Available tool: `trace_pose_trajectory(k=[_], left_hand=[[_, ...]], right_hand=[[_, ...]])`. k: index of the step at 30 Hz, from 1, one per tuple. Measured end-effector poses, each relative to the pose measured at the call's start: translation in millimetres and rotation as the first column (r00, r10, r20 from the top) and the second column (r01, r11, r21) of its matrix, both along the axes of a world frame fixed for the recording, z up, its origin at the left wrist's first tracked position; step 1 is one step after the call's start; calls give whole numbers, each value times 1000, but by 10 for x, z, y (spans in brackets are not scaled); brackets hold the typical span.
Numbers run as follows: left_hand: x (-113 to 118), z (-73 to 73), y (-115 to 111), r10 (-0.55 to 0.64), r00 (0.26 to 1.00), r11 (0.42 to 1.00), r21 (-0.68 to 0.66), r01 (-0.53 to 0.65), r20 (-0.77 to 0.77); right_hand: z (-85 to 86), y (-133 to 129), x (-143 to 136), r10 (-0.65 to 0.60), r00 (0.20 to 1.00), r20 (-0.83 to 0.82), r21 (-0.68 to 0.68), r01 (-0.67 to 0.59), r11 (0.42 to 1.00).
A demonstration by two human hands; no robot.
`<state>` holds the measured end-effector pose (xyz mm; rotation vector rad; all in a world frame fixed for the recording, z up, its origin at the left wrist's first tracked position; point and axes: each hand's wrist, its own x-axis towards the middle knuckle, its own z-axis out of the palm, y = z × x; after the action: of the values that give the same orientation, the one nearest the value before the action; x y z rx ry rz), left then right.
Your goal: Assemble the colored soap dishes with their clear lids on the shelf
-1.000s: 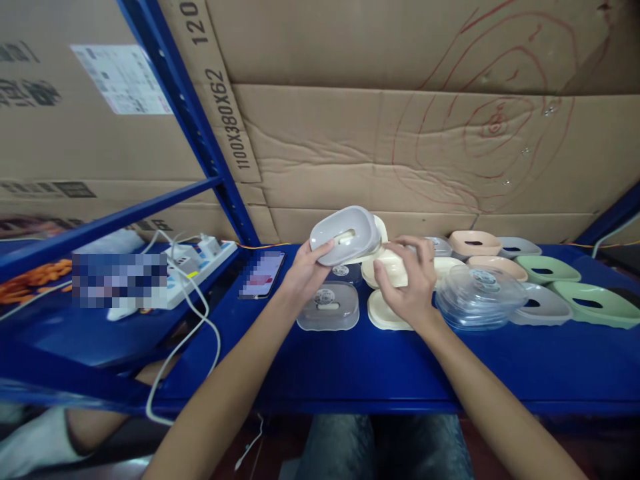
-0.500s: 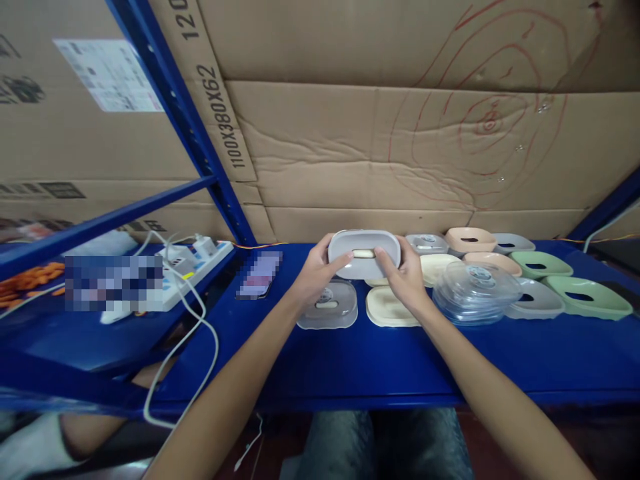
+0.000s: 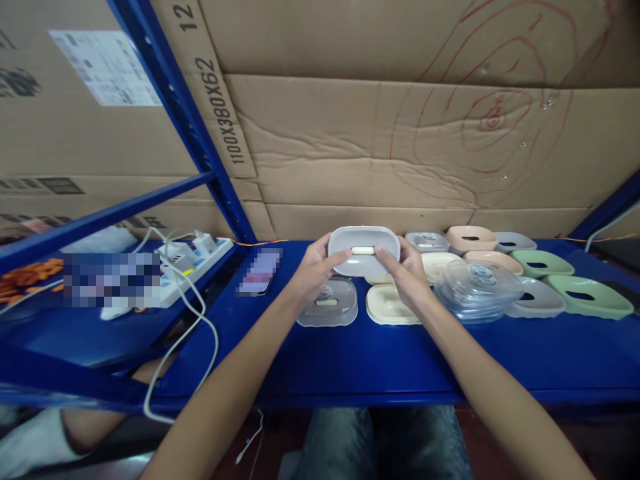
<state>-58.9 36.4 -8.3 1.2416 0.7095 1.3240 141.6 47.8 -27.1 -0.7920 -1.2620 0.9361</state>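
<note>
My left hand [image 3: 314, 272] and my right hand [image 3: 411, 273] hold a grey oval plastic dish [image 3: 364, 265] between them, raised above the blue shelf. Its inside is tilted toward me. A cream strip [image 3: 363, 251] sits in the slot at its middle, and both thumb tips rest by the strip's two ends. My other fingers go behind the dish and are partly hidden. Below my left hand lies a grey dish under a clear lid [image 3: 345, 313]. A cream tray [image 3: 387, 308] lies below my right hand, with more cream trays [image 3: 440, 262] behind it.
Stacked clear lids [image 3: 475, 300] stand right of my right forearm. Beyond them are peach [image 3: 473, 248], grey [image 3: 540, 307] and green [image 3: 593, 307] slotted dishes. A phone [image 3: 260, 272], a power strip [image 3: 200, 257] and loose white cables [image 3: 216, 340] lie left. Cardboard [image 3: 325, 133] backs the shelf [image 3: 380, 367].
Both hands keep hold of the grey dish, which has tilted slightly so that its inside looks a little different. The view has shifted slightly. The other dishes and lids stay where they were.
</note>
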Motion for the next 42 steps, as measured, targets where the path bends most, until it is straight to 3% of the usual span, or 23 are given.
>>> trace_pose_trajectory(k=[9,12,14,17,20,24,32,37,42], left_hand=[[-5,22,35,-3,996,999,-39,7,94],[-87,30,98,17,999,1000,5,-17,37],[-182,17,164,100,993,994,46,-97,-70],[-342,-51,280,294,895,953,178,-247,-335],[-462,-162,401,379,732,924,273,-268,-566],[-475,-270,603,278,665,960,182,-212,-693],[-163,-254,1028,81,498,989,7,-149,-864],[-43,-228,987,106,410,982,31,-187,-906],[-281,33,889,181,352,968,103,-229,-918]], right_hand=[[-8,-12,-30,14,999,-32,-22,-14,1000],[-32,13,-23,-48,994,-95,-68,41,997],[-44,43,-4,-101,983,-155,-106,85,991],[-51,96,39,-190,954,-232,-140,160,977],[-55,146,79,-250,923,-292,-168,208,964],[-76,192,109,-266,905,-331,-175,218,960],[-52,202,130,-273,898,-344,-149,234,961],[-19,187,100,-290,880,-375,-187,235,954],[-19,188,86,-304,881,-364,-195,247,949]])
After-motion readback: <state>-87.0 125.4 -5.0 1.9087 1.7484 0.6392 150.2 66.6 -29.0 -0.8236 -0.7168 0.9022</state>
